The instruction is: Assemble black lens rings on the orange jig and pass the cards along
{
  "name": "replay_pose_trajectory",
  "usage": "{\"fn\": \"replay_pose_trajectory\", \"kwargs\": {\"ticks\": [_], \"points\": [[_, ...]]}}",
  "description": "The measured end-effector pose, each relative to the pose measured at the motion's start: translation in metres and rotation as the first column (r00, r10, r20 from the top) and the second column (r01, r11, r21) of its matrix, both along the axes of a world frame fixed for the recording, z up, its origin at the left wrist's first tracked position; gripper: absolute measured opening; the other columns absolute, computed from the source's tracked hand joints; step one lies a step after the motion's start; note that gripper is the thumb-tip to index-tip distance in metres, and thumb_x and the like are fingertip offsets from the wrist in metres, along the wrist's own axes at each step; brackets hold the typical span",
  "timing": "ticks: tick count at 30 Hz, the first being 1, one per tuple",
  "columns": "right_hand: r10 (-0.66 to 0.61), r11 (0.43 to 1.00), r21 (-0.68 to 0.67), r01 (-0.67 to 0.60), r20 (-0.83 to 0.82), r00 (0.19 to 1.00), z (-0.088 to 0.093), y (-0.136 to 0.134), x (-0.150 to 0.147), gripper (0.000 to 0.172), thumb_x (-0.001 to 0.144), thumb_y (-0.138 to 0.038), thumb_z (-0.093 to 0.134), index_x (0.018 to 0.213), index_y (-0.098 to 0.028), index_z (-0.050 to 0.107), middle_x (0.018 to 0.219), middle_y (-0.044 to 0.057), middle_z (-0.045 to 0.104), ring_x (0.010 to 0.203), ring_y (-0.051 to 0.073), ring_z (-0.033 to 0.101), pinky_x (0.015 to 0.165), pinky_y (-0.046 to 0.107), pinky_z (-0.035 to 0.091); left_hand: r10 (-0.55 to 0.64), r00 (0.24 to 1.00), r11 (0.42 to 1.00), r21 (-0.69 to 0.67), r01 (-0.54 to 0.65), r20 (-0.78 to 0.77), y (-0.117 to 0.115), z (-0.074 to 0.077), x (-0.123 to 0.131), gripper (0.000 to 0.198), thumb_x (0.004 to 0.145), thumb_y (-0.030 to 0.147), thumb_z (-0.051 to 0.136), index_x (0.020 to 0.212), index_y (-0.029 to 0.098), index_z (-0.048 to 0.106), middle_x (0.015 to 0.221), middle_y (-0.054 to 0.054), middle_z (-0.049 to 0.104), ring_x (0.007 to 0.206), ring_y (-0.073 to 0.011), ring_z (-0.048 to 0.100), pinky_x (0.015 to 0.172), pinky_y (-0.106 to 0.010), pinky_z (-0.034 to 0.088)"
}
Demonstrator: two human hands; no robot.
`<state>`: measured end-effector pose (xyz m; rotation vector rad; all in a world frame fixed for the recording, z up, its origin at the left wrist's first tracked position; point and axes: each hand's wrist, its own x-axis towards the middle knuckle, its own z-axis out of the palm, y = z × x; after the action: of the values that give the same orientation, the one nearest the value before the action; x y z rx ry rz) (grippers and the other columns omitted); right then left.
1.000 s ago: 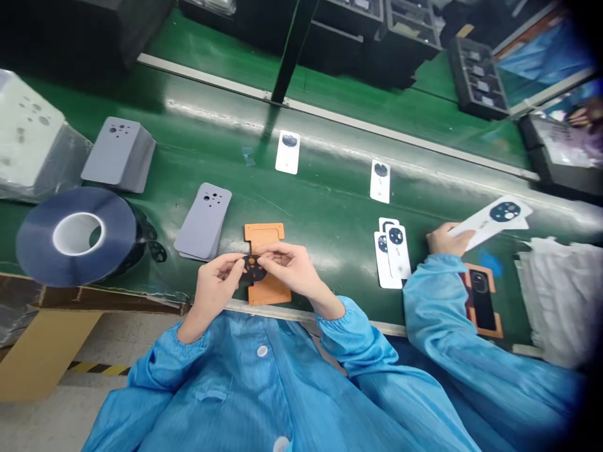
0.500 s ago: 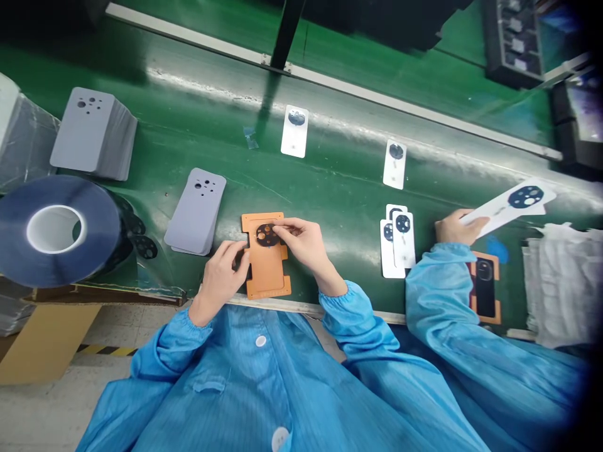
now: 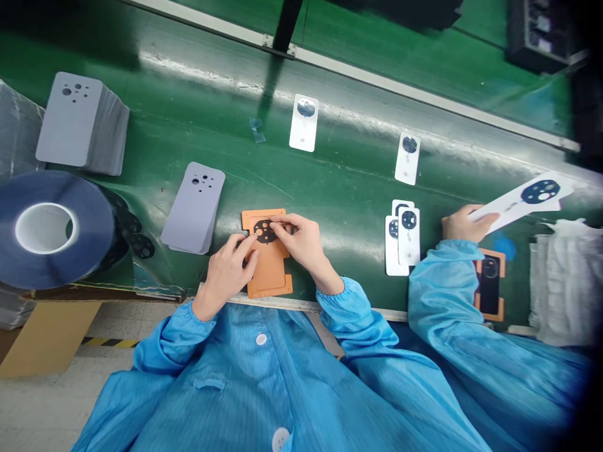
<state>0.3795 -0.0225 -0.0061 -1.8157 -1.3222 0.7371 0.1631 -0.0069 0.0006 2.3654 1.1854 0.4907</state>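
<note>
Aligning, it seems, we hold the left hand (image 3: 230, 269) loosely spread over the orange jig (image 3: 267, 270); at its far end, our right hand (image 3: 300, 240) pinches the edge of the black camera-cutout disc (image 3: 265, 235). Next calls for level, careful seating.

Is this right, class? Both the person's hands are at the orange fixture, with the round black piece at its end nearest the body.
No: the head view shows the round black piece at the far end of the orange fixture, not the near one. The left hand and right hand are indeed at it.
</note>
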Motion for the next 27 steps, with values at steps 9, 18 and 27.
{"fn": "replay_pose_trajectory", "kwargs": {"ticks": [9,18,27], "points": [[0.069,0.993,0.084,-0.085,0.179,0.981,0.003,0.000,-0.002,0.022,0.097,-0.023,0.067,0.110,-0.027,0.085,0.094,0.005,0.062,0.085,0.018,0.061,0.073,0.033,0.053,0.000,0.999,1.000,-0.018,-0.001,-0.047,0.000,0.001,0.002,0.035,0.104,0.031,0.055,0.137,0.024,0.063,0.119,-0.007,0.070,0.086,-0.0180,0.073,0.066,-0.028,0.053],[0.160,0.987,-0.056,-0.150,0.299,0.941,0.013,-0.002,0.003,0.028,0.103,-0.029,0.061,0.121,-0.030,0.083,0.100,0.007,0.059,0.090,0.021,0.060,0.077,0.033,0.052,-0.007,0.999,1.000,0.005,0.007,-0.052,0.001,0.004,0.002,0.033,0.103,0.030,0.056,0.135,0.023,0.064,0.117,-0.007,0.069,0.083,-0.0167,0.072,0.064,-0.026,0.052],[0.132,0.990,-0.044,-0.130,0.051,0.990,0.002,0.001,0.015,0.025,0.099,-0.029,0.067,0.117,-0.029,0.084,0.092,0.004,0.057,0.086,0.019,0.058,0.081,0.034,0.052,-0.039,0.994,0.996,0.077,0.047,-0.102,-0.002,0.001,-0.002,0.032,0.106,0.033,0.052,0.134,0.023,0.066,0.112,-0.009,0.069,0.081,-0.0172,0.071,0.059,-0.026,0.050]]}}
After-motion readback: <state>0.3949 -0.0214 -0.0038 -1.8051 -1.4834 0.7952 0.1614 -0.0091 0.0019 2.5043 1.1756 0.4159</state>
